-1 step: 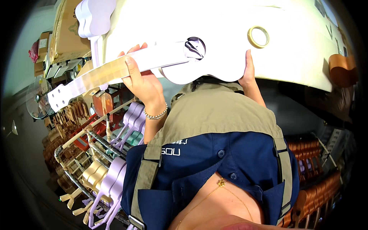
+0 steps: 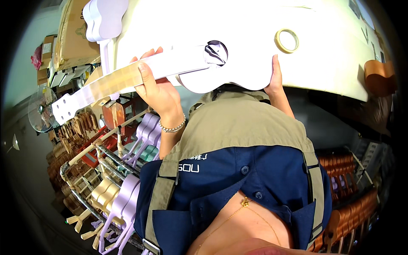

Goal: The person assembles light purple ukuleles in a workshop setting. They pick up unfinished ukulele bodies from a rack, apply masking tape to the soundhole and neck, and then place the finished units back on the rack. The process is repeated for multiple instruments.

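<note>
A pale lilac-white ukulele [image 2: 242,74] lies sideways across my front, over the table's near edge, its neck pointing left. Yellowish tape [image 2: 114,81] covers part of the fretboard, and the headstock [image 2: 66,108] shows bare peg holes. Crumpled dark and white material [image 2: 216,54] fills the round soundhole. My left hand [image 2: 159,91] is closed around the neck, thumb over the front and fingertips showing behind its far edge. At the body's right end, my right hand [image 2: 276,78] grips the rim; one finger stands up along it and the rest are hidden.
A tape roll [image 2: 287,41] lies on the white table [image 2: 331,63], beyond my right hand. Lilac ukulele bodies [image 2: 112,19] stand at the far left near a cardboard box [image 2: 80,38]. A rack [image 2: 85,153] with more instruments is at left, brown ones [image 2: 352,216] at lower right.
</note>
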